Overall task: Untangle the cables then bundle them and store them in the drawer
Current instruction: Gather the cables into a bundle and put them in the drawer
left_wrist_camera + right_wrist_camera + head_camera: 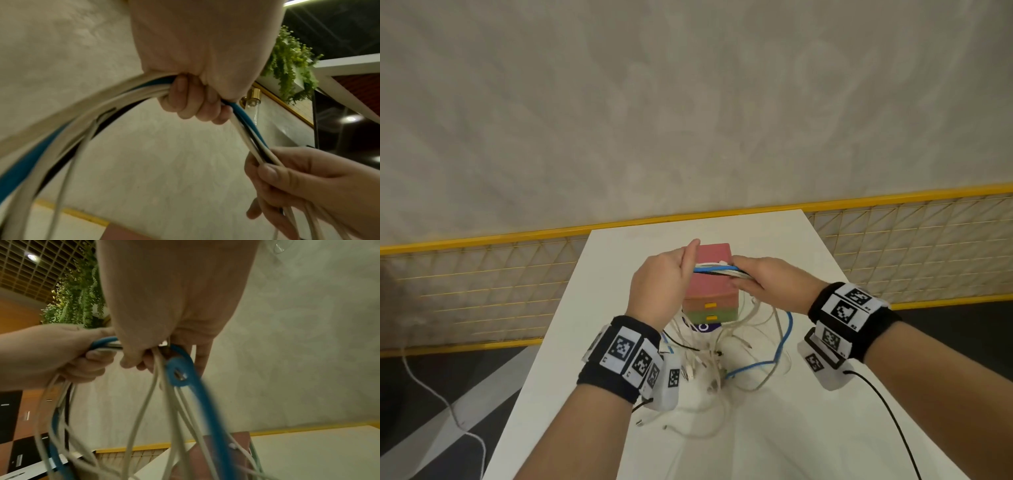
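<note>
A bundle of white, blue and black cables [717,269] is stretched between my two hands above a small drawer box [710,291]. The box has a pink top and brown and green drawers with yellow handles, both closed. My left hand [671,274] grips the bundle's left end, its fingers [193,100] curled round it. My right hand [756,277] grips the right end. In the right wrist view the blue cable [197,394] loops down from the right hand [164,356]. Loose ends hang in a tangle [722,359] onto the white table [808,428].
A yellow mesh fence [893,246] runs behind the table's far edge. A white cord [431,394] lies on the floor at left. A black wire [887,411] trails from my right wrist camera. Something purple and white [700,327] lies at the box's front.
</note>
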`<state>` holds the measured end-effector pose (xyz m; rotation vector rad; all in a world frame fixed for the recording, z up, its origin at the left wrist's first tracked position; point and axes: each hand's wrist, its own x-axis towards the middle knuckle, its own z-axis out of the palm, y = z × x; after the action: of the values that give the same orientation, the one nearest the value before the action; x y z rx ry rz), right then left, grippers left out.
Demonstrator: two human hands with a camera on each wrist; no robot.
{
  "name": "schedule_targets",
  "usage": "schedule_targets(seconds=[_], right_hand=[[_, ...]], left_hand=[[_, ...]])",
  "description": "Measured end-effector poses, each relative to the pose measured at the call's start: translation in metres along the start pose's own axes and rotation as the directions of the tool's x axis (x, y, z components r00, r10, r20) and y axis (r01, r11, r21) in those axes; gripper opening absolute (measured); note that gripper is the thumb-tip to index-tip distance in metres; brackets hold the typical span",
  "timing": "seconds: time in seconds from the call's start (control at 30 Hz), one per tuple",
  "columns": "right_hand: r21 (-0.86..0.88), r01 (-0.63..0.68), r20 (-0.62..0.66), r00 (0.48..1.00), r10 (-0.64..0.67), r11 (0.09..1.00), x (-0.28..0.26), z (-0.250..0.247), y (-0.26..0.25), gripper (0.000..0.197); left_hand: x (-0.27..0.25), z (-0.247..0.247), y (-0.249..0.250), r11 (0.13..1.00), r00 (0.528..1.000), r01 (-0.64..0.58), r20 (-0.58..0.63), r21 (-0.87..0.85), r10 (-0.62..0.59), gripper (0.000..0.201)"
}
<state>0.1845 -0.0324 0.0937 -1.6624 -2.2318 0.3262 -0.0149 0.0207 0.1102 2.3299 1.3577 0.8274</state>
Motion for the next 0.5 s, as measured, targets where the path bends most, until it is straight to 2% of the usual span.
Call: schedule_targets(seconds=[0.07, 0.1, 0.13, 0.2, 0.27, 0.33, 0.4, 0.5], right_hand=[[0.041, -0.018, 0.030, 0.999, 0.016, 0.999, 0.002, -0.002, -0.004, 0.026], [0.043, -0.031, 0.044, 0.999, 0.029, 0.999, 0.003, -0.003, -0.007, 0.026], [0.034, -0.033, 0.050, 0.998, 0.031, 0.999, 0.004, -0.002, -0.011, 0.024], [-0.002, 0.009, 0.037, 0.999, -0.009, 1.000, 0.008, 0.002, -0.021, 0.021], [-0.005, 0.053, 0.012, 0.999, -0.052, 0.999, 0.014, 0.006, -0.029, 0.017], [0.052, 0.036, -0.007, 0.999, -0.036, 0.998, 0.014, 0.003, -0.031, 0.014], [0.157, 0.002, -0.063, 0.998, 0.008, 0.988, 0.011, -0.003, -0.026, 0.016], [0.262, -0.045, -0.100, 0.992, 0.073, 0.964, 0.004, -0.012, -0.007, 0.037]], left_hand=[[0.002, 0.001, -0.007, 0.999, 0.995, 0.052, 0.084, 0.009, -0.053, 0.056], [0.004, 0.000, -0.009, 0.998, 0.994, 0.028, 0.104, 0.057, -0.033, 0.050], [0.006, 0.000, -0.007, 0.996, 0.995, -0.023, 0.094, 0.086, 0.015, 0.041], [0.007, 0.001, 0.009, 0.992, 0.989, -0.127, 0.070, -0.010, 0.127, 0.032], [0.003, 0.007, 0.026, 0.984, 0.971, -0.139, 0.181, -0.111, 0.157, 0.039], [-0.001, 0.015, 0.030, 0.993, 0.952, -0.087, 0.286, -0.084, 0.108, 0.049], [0.000, 0.018, 0.025, 0.996, 0.952, -0.078, 0.295, -0.030, 0.084, 0.055], [0.006, 0.014, 0.021, 0.980, 0.960, -0.144, 0.260, 0.140, 0.104, 0.059]])
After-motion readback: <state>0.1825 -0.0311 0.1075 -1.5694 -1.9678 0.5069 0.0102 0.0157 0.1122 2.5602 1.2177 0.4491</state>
